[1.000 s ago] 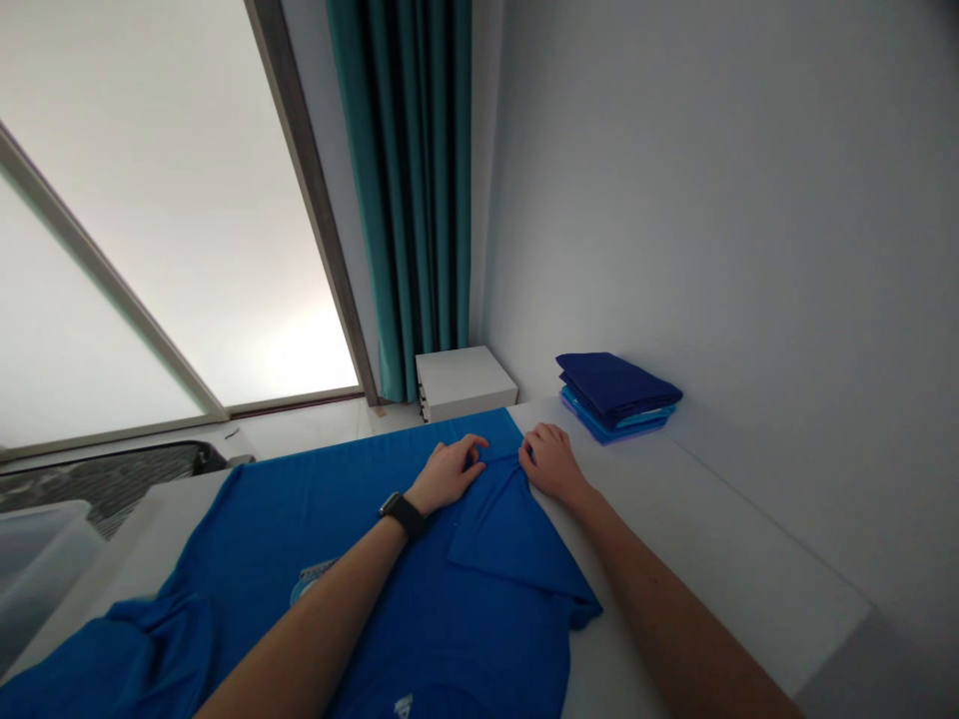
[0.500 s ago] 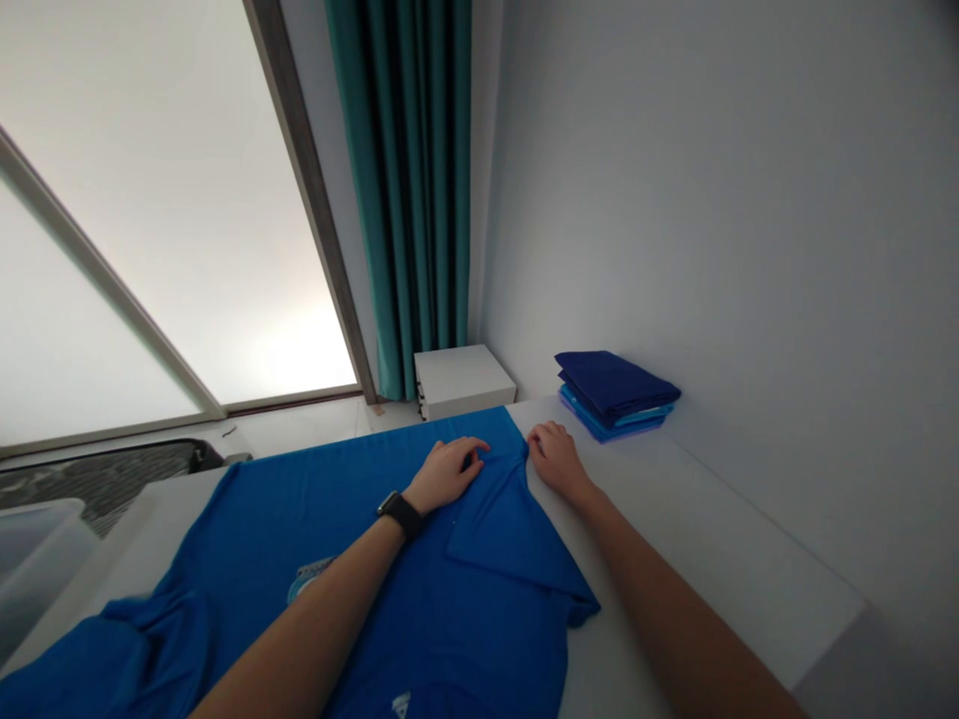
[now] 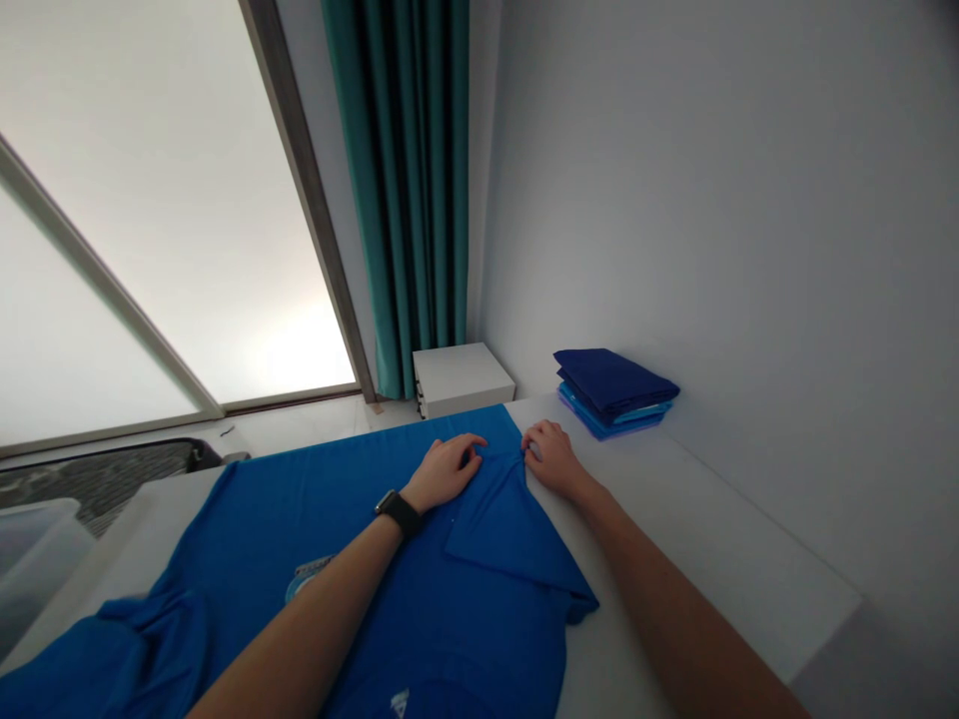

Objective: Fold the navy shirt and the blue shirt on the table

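Two bare hands work at the top of a folded flap on a blue T-shirt (image 3: pixel 509 529) lying on a white surface (image 3: pixel 674 529). The left hand (image 3: pixel 444 473) has its fingers (image 3: pixel 469 449) clamped on gathered fabric; the right hand (image 3: pixel 554 461) has its fingers (image 3: pixel 533 439) together at the shirt's edge, clamping or not, cannot tell.

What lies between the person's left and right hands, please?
A folded flap of the blue shirt lies between the left hand and right hand in the head view.
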{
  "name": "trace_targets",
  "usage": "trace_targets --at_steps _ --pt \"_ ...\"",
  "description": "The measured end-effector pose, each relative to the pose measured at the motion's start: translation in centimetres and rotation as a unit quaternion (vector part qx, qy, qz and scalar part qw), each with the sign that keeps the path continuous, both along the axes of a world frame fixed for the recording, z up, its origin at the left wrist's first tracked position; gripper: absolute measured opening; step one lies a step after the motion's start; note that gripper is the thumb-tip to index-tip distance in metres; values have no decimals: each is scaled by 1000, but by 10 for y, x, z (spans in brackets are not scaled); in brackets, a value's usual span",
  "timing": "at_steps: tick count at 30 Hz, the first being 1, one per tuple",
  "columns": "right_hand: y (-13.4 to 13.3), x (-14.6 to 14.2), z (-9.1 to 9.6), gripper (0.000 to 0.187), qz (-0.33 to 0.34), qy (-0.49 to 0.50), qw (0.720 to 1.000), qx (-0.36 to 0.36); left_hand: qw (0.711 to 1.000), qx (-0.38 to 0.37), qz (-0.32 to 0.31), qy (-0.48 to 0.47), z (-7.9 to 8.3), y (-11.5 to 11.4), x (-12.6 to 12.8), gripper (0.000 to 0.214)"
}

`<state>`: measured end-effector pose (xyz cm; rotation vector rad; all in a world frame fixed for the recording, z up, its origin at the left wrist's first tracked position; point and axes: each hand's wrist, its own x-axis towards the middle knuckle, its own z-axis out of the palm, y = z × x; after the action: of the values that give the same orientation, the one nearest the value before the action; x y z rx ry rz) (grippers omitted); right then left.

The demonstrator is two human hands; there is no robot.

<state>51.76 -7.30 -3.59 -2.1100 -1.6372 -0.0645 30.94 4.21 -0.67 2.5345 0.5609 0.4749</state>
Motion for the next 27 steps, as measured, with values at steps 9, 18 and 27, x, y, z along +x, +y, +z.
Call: trace_targets --at_steps 9,18,27 --pt "-8 17 -3 13 23 -1 999 -28 1000 -11 1 -1 -3 2 -1 27" --pt "-17 30 1 15 19 -7 998 -65 1000 -13 2 2 -1 0 0 27" --pt "-12 19 -4 15 15 -4 999 -40 998 12 -18 -66 7 10 0 31"
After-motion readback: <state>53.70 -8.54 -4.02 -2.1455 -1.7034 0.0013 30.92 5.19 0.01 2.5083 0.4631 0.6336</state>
